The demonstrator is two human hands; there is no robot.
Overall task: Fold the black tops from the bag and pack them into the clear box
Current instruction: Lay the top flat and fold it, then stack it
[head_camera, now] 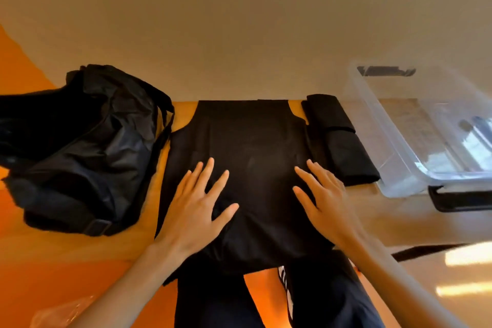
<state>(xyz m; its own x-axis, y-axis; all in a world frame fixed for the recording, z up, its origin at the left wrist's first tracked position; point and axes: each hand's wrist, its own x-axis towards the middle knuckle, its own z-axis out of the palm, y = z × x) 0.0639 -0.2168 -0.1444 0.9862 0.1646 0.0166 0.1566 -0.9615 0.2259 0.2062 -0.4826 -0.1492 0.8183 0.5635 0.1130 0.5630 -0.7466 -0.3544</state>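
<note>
My left grip (pixel 194 210) and right grip (pixel 324 197) lie flat and empty on the top (pixel 253 136), which runs 12 to 6, collar at 12; each grip is nearest its own side edge.

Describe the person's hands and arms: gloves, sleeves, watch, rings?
The left hand and right hand are bare: no gloves, and no rings that I can see. The left forearm and right forearm are uncovered to the frame edge, with no sleeve, watch or wristband showing. The right one is blurred, so small details could be missed.
</note>
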